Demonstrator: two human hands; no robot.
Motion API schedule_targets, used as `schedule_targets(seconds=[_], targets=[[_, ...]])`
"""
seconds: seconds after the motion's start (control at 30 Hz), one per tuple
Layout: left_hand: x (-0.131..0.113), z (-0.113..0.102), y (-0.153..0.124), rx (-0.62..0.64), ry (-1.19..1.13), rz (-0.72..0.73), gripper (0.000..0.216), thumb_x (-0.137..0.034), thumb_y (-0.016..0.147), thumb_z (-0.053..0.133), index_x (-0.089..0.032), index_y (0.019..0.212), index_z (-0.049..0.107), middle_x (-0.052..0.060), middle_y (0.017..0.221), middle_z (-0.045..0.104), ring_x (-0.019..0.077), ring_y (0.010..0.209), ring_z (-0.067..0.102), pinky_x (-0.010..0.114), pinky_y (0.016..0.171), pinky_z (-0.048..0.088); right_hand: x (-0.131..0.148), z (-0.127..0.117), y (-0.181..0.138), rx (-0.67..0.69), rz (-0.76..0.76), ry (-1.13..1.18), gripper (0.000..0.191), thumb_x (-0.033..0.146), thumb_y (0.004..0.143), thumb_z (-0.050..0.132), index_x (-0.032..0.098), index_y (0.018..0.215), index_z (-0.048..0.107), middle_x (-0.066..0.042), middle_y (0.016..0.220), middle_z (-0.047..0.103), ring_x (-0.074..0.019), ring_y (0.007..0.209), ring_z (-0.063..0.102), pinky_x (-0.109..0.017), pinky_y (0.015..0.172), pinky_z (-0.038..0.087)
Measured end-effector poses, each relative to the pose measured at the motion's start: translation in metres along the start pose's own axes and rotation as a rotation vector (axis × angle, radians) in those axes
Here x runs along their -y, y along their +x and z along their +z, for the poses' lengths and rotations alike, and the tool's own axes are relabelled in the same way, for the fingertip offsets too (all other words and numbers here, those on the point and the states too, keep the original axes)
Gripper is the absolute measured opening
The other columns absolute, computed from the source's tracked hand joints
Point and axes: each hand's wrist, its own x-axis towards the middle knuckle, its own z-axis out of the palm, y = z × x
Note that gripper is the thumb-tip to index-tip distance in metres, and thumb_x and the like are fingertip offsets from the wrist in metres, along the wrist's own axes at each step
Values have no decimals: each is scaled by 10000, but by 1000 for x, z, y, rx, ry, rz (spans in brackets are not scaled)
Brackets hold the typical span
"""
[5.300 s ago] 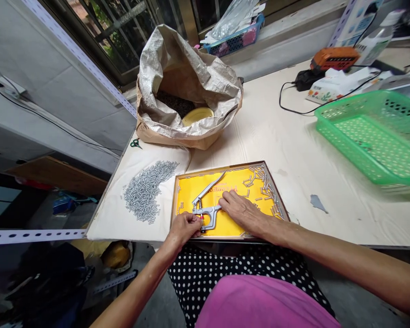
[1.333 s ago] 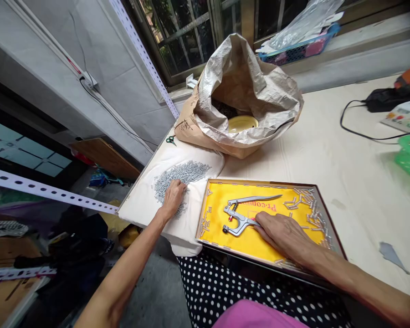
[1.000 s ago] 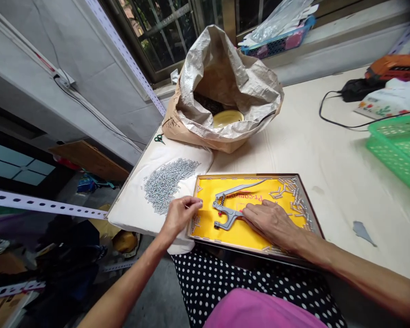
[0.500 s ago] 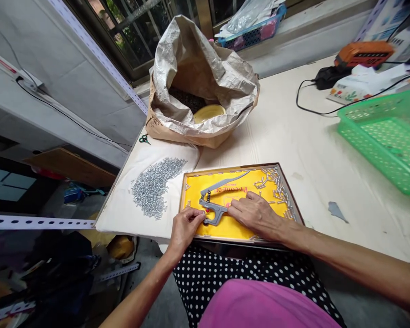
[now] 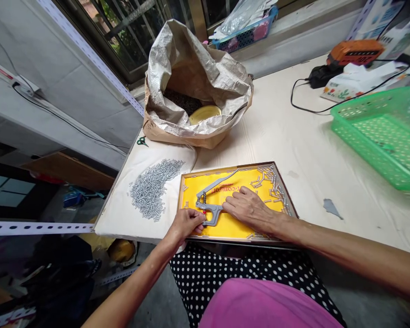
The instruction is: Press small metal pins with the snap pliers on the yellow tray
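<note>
Both hands are busy in the lower centre of the frame: the right hand (image 5: pixel 248 208) is closed round the lower handle of a pair of grey metal spring pliers (image 5: pixel 214 207), while the left hand (image 5: pixel 185 224) is pinched narrow at their open mouth; whether a piece sits between its fingertips I can't tell from here. The pliers lie on a shallow tray with yellow lining and brown rim (image 5: pixel 232 228). I'd keep the right grip steady, line any piece up squarely with the little red part (image 5: pixel 204 212), and draw the fingertips clear before squeezing the raised upper handle. A second or so ago that left hand was over the heap of small silver metal pins (image 5: pixel 150 189), left of centre; now it's at the pliers instead.
</note>
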Motion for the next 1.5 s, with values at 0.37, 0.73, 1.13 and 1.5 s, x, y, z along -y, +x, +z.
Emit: schedule_targets(seconds=[0.37, 0.73, 1.13, 1.5], targets=[[-11, 1, 0, 17, -42, -147, 298, -339, 673, 829, -122, 629, 629, -14, 489, 617, 84, 438, 559, 209, 521, 492, -15, -9, 12, 158, 64, 81, 154, 357, 948, 566, 210, 962, 614, -62, 983, 648, -234, 923, 487, -368, 764, 280], [-13, 3, -3, 4, -72, -179, 329, -357, 679, 830, -130, 611, 602, -20, 479, 610, 70, 413, 536, 203, 507, 485, -40, -20, 38, 284, 194, 127, 765, 679, 665, 725, 116, 1165, 594, -144, 1102, 625, -323, 1034, 498, -473, 912, 330], [-10, 15, -6, -335, 678, 450, 214, -304, 816, 692, -148, 961, 673, 124, 1047, 687, 272, 992, 637, 422, 892, 515, -29, -21, 35, 277, 202, 159, 436, 477, 778, 753, 133, 1016, 631, -120, 1019, 623, -282, 975, 510, -397, 817, 382], [-43, 32, 24, -84, 1089, 766, 524, -287, 848, 648, -86, 1312, 512, 169, 1207, 600, 310, 1110, 522, 449, 980, 461, -21, -13, 27, 251, 238, 110, 333, 355, 820, 712, 121, 1036, 615, -142, 1023, 619, -273, 941, 532, -371, 759, 436]])
